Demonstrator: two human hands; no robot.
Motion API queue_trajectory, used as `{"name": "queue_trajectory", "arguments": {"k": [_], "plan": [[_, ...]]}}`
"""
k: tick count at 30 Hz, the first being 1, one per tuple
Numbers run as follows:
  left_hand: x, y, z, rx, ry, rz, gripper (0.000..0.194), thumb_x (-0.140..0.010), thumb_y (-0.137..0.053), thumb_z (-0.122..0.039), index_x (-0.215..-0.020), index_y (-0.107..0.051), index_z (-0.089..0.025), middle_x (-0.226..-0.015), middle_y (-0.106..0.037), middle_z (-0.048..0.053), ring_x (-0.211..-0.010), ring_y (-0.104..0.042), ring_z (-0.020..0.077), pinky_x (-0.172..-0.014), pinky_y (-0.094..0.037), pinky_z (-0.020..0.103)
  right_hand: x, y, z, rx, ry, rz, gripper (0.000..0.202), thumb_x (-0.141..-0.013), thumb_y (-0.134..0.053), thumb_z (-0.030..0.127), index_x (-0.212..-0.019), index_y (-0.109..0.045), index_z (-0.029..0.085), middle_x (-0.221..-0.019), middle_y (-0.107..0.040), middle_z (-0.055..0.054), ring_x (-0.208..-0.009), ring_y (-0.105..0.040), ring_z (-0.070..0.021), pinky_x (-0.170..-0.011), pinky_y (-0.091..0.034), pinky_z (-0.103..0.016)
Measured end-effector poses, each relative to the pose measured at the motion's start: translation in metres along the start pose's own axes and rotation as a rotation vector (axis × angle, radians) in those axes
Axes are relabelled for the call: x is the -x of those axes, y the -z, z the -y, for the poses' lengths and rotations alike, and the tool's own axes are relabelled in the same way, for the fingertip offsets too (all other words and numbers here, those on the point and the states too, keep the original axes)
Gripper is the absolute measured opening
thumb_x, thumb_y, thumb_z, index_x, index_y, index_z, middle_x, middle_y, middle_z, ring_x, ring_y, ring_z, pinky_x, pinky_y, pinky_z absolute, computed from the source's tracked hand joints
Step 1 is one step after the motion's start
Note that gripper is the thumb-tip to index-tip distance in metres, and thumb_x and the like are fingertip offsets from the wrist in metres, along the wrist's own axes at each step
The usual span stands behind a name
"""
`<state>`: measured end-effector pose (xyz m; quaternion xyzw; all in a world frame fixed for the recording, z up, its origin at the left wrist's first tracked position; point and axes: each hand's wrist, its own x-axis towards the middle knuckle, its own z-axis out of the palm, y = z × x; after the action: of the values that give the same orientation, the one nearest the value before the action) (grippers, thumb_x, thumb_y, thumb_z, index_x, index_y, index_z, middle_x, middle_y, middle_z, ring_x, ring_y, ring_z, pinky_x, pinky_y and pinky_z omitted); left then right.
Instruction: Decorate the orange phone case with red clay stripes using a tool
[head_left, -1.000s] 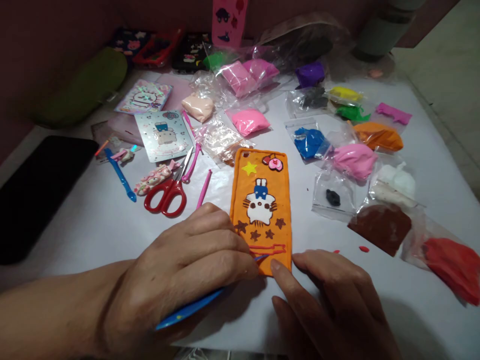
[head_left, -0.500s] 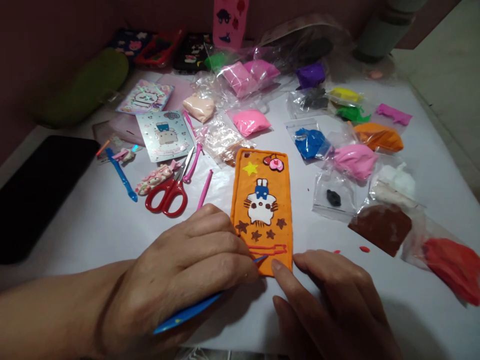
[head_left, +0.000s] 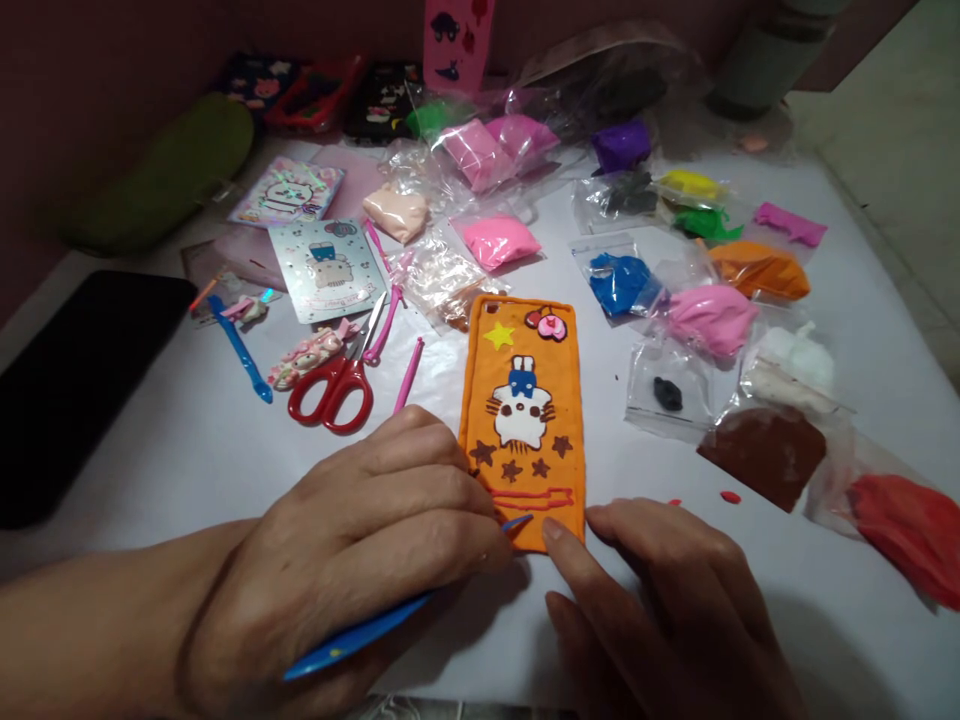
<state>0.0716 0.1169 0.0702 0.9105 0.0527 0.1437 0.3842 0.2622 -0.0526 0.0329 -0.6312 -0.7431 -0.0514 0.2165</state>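
Observation:
An orange clay-covered phone case lies flat on the table in the middle of the head view. On it are an upside-down white cat figure in blue, brown stars, a yellow star and a red clay outline. My left hand is closed around a blue clay modelling tool, whose pointed tip rests at the case's near end, just below the red outline. My right hand holds nothing. Its fingers are apart, with the index fingertip on the case's near right corner and another finger at its right edge.
Red-handled scissors, a blue tool and a pink stick lie to the left, near a black phone-like slab. Bagged clay, including blue and red, spreads along the right. A brown clay sheet lies there too.
My left hand and the blue modelling tool have shifted slightly left, the tip drawing back a little. My right hand stays in place on the case.

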Motion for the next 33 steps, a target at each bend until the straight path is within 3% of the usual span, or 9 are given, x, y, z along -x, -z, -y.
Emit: {"name": "queue_trajectory", "arguments": {"k": [16, 26, 33], "plan": [[0.0019, 0.0018, -0.0005, -0.054, 0.006, -0.007, 0.026, -0.094, -0.051, -0.011, -0.115, -0.062, -0.02, -0.099, -0.073, 0.004, -0.087, -0.067, 0.0203, -0.087, -0.05, 0.036, 0.0003, 0.0001, 0.0006, -0.011, -0.008, -0.023, 0.026, -0.096, -0.057, 0.018, -0.121, -0.065, 0.015, -0.114, -0.056, -0.013, -0.104, -0.058, -0.0285, -0.09, -0.046, -0.044], [0.0015, 0.0014, 0.0025, -0.05, -0.007, 0.001, 0.028, -0.094, -0.05, -0.009, -0.116, -0.063, -0.02, -0.101, -0.073, 0.002, -0.086, -0.064, 0.0194, -0.092, -0.045, 0.035, -0.0001, 0.0002, 0.0008, -0.01, -0.015, -0.015, 0.026, -0.098, -0.055, 0.019, -0.121, -0.064, 0.015, -0.115, -0.056, -0.012, -0.104, -0.057, -0.0283, -0.091, -0.046, -0.044], [-0.003, 0.0005, 0.0043, 0.02, -0.074, 0.013, 0.032, -0.107, -0.034, -0.023, -0.114, -0.064, -0.016, -0.105, -0.074, 0.006, -0.089, -0.065, 0.019, -0.089, -0.046, 0.033, 0.0006, 0.0022, 0.0011, -0.002, -0.011, -0.007, 0.025, -0.099, -0.053, 0.018, -0.121, -0.063, 0.015, -0.114, -0.054, -0.012, -0.104, -0.056, -0.028, -0.091, -0.045, -0.043]]}}
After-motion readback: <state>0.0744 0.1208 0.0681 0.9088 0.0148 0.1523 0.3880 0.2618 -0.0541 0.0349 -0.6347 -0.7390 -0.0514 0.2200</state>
